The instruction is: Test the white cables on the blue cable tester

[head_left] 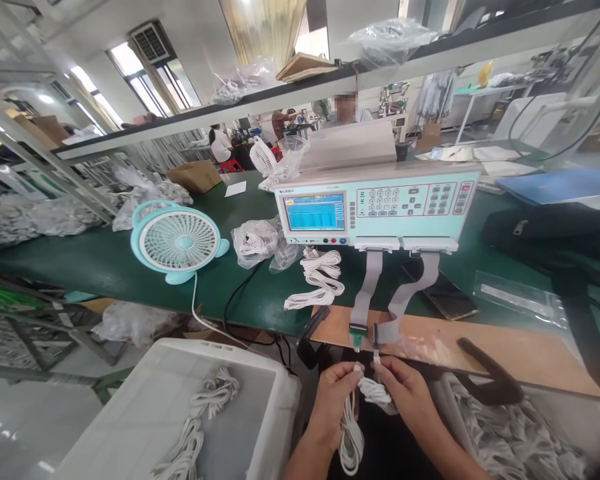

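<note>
My left hand (pixel 337 393) pinches one connector end of a bundled white cable (pixel 351 437), whose coil hangs below the fingers. Just right of it, my right hand (pixel 403 383) grips a white plug, held up against the end of a grey ribbon cable (pixel 391 320); I cannot tell whether it is fully seated. Between the hands hangs a second white coil (pixel 375 391). A small green circuit board (pixel 357 339) sits on the other ribbon lead at the wooden board's edge, just above my left fingertips. Both ribbons run up to a pale blue tester (pixel 380 207) with a lit screen.
A blue fan (pixel 183 241) and bundled white cables (pixel 320 277) stand on the green table (pixel 260 310). Lower left is a white bin (pixel 260 440) with cable coils; lower right, a container of bagged cables (pixel 515 433). A black clamp (pixel 310 337) grips the wooden board (pixel 445 343). People sit farther back.
</note>
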A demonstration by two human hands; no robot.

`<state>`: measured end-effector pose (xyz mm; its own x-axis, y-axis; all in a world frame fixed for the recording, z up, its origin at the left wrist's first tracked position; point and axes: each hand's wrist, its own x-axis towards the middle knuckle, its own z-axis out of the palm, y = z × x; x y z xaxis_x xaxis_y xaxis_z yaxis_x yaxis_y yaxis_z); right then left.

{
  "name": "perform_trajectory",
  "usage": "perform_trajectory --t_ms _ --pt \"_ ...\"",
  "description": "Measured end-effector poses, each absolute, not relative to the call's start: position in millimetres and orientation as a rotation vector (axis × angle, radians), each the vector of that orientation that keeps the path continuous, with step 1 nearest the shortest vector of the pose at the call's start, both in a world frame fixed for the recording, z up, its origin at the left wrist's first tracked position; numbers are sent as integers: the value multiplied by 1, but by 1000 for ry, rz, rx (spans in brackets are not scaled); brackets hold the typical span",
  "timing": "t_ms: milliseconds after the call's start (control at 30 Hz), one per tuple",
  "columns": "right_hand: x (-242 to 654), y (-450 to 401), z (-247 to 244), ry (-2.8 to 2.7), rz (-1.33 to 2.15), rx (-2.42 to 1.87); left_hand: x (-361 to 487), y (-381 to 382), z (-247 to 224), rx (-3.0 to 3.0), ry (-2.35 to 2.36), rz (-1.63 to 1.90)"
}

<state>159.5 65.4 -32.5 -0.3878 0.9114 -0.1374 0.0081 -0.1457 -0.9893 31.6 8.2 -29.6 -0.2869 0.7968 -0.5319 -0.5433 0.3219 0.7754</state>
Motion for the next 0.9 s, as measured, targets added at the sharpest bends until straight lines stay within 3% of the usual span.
perform_trajectory --t_ms 300,533,900 --pt "149 62 -20 -998 1912 -1155 11 15 -23 661 1381 1096" --pt "146 61 -22 -831 1966 -1097 18 25 -28 603 1401 1276" --pt "148 62 -32 -1025 1883 -1087 33 27 -33 545 1451 1483"
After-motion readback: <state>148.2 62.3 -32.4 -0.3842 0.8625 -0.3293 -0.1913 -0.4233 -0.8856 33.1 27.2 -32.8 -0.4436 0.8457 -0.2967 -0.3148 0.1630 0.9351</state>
